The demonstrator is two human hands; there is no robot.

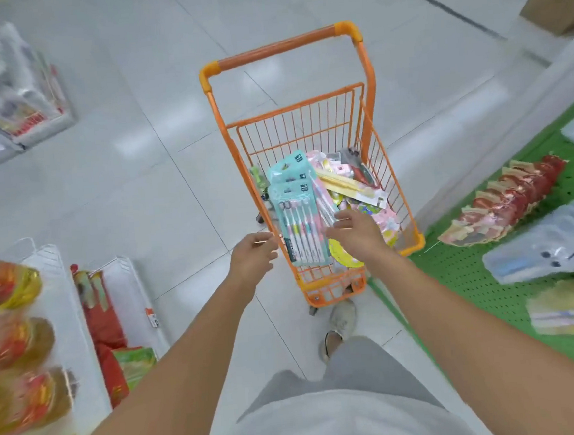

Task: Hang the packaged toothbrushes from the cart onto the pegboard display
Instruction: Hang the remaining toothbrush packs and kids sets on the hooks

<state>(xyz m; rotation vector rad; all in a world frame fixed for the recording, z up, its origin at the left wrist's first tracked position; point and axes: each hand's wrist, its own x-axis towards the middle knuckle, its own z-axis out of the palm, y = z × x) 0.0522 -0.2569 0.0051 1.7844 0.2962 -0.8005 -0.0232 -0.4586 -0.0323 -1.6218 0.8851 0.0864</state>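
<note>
An orange wire cart (309, 126) stands on the floor ahead of me. Teal packs of toothbrushes (299, 223) lie stacked in its near left part, on top of other packaged goods. My right hand (355, 230) is over the cart, its fingertips on the right edge of the top toothbrush pack. Just outside the cart's left rim, my left hand (252, 256) hovers with loosely curled fingers and holds nothing. The green pegboard (489, 270) runs along the right, with packs hanging on it.
Red packets (504, 207) and clear-blue packets (548, 244) hang on the pegboard. White shelves with bottles (6, 291) and red bags (105, 321) stand at the left. Cardboard boxes (554, 7) sit far right. My foot (339, 326) is by the cart's near end.
</note>
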